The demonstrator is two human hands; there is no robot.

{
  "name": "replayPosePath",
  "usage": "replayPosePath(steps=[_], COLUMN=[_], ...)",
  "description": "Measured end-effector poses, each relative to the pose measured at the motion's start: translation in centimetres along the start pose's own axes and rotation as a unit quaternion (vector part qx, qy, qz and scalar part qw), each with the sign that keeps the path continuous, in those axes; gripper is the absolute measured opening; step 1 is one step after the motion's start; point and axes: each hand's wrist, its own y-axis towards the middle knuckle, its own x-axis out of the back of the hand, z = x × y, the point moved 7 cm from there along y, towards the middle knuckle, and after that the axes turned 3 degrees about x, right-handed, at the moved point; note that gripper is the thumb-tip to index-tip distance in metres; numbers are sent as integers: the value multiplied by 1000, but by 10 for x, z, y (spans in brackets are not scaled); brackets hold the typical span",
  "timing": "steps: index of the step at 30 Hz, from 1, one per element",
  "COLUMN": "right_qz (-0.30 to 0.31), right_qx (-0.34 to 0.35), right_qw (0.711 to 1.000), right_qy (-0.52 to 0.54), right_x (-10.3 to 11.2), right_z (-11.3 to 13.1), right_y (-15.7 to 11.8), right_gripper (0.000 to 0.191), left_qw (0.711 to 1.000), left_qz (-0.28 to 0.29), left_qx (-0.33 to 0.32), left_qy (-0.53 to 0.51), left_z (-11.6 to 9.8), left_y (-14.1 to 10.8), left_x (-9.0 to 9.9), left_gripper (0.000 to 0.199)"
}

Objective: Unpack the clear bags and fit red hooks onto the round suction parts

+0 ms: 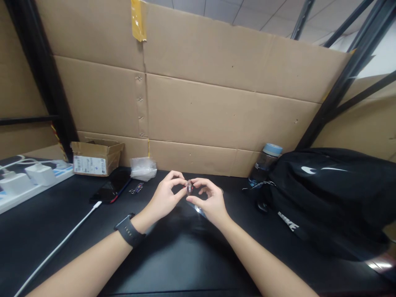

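Just above the black table, a small dark reddish-brown rounded thing (189, 188) with red spots is between my two hands; I cannot make out its kind. My left hand (165, 196), a dark watch on its wrist, pinches it from the left with thumb and fingers. From the right, my right hand (212, 203) curls its thumb and forefinger about the same piece. Beneath the right hand a shiny, pale flat thing (199, 210) shows in part. A small shiny trinket (136, 189) lies to the left of my hands.
Left on the table (173, 264) are a phone (113, 187), a white cable (58, 249), a power strip (37, 185), an open cardboard box (95, 159) and clear plastic bags (143, 168). At right stand a bottle (264, 165) and a black bag (328, 198). Cardboard walls (216, 111) rise behind.
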Motion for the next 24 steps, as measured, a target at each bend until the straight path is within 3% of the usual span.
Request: replayPosePath(steps=[7, 15, 24], right_qz=[-6, 31, 64], right_qx=[-6, 8, 7], right_qw=[1000, 997, 990], right_qy=[-29, -65, -124], right_x=[0, 3, 2], right_z=[0, 3, 2], right_y=[-1, 3, 0], right_gripper=[31, 20, 12], left_qw=[998, 989, 986], left_qz=[-27, -62, -22], left_qx=[-10, -40, -44], left_qy=[54, 131, 160], left_z=[-7, -7, -12], left_y=[-5, -4, -7], left_x=[-1, 6, -3], left_gripper=[14, 12, 12])
